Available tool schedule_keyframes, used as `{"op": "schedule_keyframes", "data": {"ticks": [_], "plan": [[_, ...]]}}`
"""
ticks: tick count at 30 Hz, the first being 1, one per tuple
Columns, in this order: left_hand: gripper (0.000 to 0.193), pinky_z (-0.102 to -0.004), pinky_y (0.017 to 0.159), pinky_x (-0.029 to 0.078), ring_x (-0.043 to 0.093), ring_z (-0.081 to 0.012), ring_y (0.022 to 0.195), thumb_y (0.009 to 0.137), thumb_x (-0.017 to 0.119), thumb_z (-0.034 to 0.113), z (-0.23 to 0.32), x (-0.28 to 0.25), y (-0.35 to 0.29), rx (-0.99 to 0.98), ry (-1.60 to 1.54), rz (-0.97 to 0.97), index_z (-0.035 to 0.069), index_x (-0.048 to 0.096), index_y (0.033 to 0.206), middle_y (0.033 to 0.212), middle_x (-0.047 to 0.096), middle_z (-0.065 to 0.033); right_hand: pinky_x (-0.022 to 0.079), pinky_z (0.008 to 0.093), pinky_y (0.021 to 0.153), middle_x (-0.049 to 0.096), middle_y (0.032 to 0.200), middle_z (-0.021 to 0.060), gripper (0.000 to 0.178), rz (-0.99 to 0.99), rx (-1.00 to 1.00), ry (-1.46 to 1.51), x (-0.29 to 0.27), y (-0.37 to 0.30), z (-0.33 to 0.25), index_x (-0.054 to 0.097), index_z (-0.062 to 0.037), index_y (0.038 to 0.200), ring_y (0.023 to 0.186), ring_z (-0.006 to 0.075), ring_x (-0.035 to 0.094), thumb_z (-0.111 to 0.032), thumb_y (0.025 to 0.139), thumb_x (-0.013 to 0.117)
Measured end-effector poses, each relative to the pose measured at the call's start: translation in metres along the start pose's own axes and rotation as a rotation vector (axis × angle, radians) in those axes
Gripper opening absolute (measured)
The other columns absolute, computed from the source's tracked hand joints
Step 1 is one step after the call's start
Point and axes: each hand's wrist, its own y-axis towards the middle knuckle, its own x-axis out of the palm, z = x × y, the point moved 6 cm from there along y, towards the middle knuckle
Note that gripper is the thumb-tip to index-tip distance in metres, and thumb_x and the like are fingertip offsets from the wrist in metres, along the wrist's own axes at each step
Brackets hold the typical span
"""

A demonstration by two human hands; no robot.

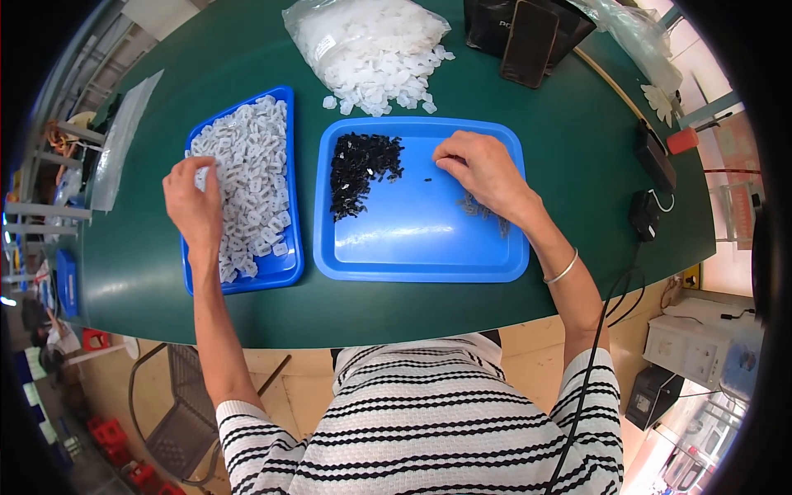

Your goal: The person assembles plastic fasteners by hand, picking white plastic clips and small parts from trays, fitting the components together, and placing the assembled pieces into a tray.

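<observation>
My left hand (193, 200) is over the left edge of a dark blue tray (282, 268) heaped with small whitish plastic pieces (252, 165). Its fingers are curled together, and whatever they may hold is hidden. Above the right part of a lighter blue tray (388, 268), my right hand (487, 169) has thumb and fingers pinched; I cannot make out anything between them. A single tiny black piece (428, 179) lies just left of and below these fingertips. Small black parts (359, 169) are piled at that tray's left side, and small grey parts (474, 205) lie partly under my right hand.
An opened clear bag (363, 33) spills white plastic pieces (384, 87) behind the trays. A dark phone (528, 45) leans against a black bag (487, 25) at the back right. Black adapters (645, 216) and cables are on the right of the green table (363, 318).
</observation>
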Motion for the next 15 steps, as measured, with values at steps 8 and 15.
{"op": "schedule_keyframes", "data": {"ticks": [8,15], "plan": [[0.015,-0.0399,0.085,0.045,0.057,-0.0308,0.096,0.077,0.068,0.000,0.049,0.002,0.019,0.171,-0.191,0.047,0.008,0.068,0.091,0.098,0.065,-0.0101,0.054,0.0367,0.072,0.058,0.081,0.0129,0.008,-0.075,-0.234,-0.434,0.036,-0.014,-0.025,0.062,-0.0007,0.079,0.082,0.0288,0.060,-0.001,0.072,0.065],[0.013,-0.0415,0.077,0.048,0.063,-0.0334,0.088,0.081,0.066,0.013,0.093,0.112,0.059,0.220,-0.233,-0.261,0.003,0.069,0.088,0.086,0.068,-0.0137,0.056,0.0370,0.062,0.059,0.077,0.0159,0.013,-0.121,-0.271,-0.609,0.047,-0.010,-0.054,0.061,0.0032,0.075,0.077,0.0274,0.062,0.002,0.062,0.062]]}}
